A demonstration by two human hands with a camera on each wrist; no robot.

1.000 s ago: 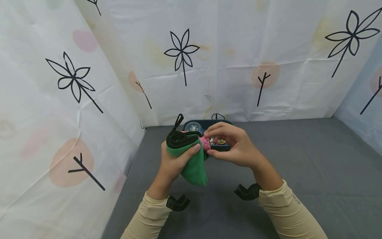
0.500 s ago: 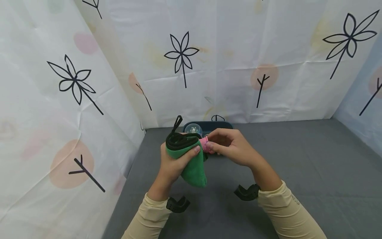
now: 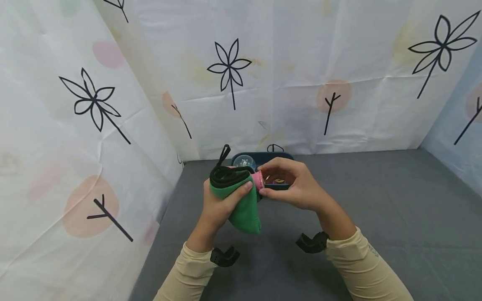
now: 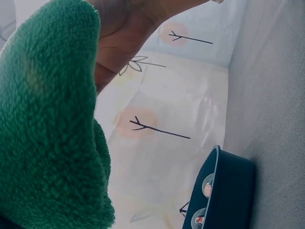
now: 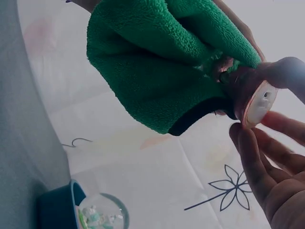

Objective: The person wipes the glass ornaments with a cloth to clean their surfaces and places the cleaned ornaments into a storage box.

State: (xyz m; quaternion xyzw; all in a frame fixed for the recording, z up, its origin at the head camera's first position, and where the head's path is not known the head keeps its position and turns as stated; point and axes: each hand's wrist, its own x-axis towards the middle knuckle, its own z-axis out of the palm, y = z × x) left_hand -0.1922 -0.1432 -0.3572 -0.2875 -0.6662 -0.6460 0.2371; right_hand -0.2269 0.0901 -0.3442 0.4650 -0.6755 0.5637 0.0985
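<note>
In the head view my left hand (image 3: 218,205) grips a green towel (image 3: 244,215) with black edging and a hanging loop, bunched around a small snow globe. Only the globe's pink round base (image 3: 258,179) sticks out to the right; its dome is wrapped in the towel. My right hand (image 3: 295,184) pinches the rim of that base between thumb and fingertips. The right wrist view shows the pale underside (image 5: 261,106) of the base, with a small hole, facing the right palm. Both hands are raised above the table.
Behind the hands a dark blue tray (image 3: 263,157) stands near the back of the grey table (image 3: 376,209). It holds clear globes, one of them a snow globe (image 3: 244,161) at its left end. A printed white curtain (image 3: 286,113) hangs behind and at the sides.
My right fingers have shifted around the pink base, coming further over its end half a second ago, then drawing back to the rim. The left hand and towel stay nearly in place.
</note>
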